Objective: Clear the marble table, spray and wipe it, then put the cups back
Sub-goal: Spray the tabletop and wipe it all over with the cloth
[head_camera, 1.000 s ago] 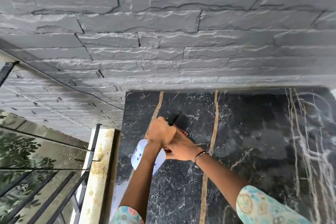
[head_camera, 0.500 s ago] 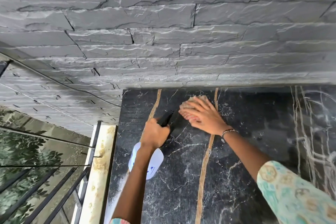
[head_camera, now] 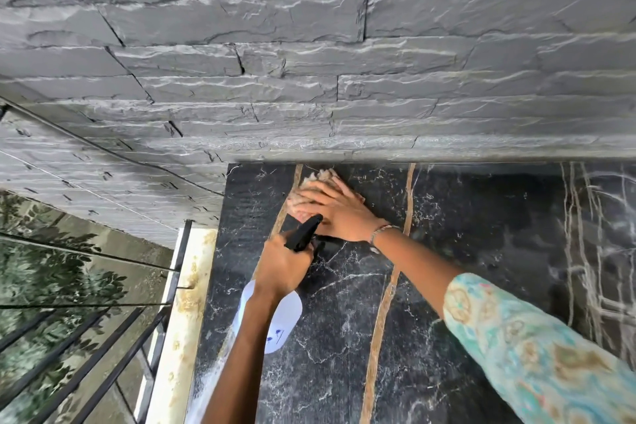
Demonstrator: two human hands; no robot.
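The marble table [head_camera: 447,286] is black, threaded with fine white veins and crossed by two tan stripes running front to back; it sits tight against a grey stone wall [head_camera: 309,62]. Near its far left corner the right hand [head_camera: 330,206] lies flat, fingers straight and spread, pressing a pale, fuzzy cloth [head_camera: 318,179] onto the slab (only the cloth's edges peek out around the fingers). Just in front, the left hand [head_camera: 282,267] curls round the neck of a white spray bottle [head_camera: 272,323], its black nozzle pointing toward the cloth. A black railing [head_camera: 86,348] stands at left.
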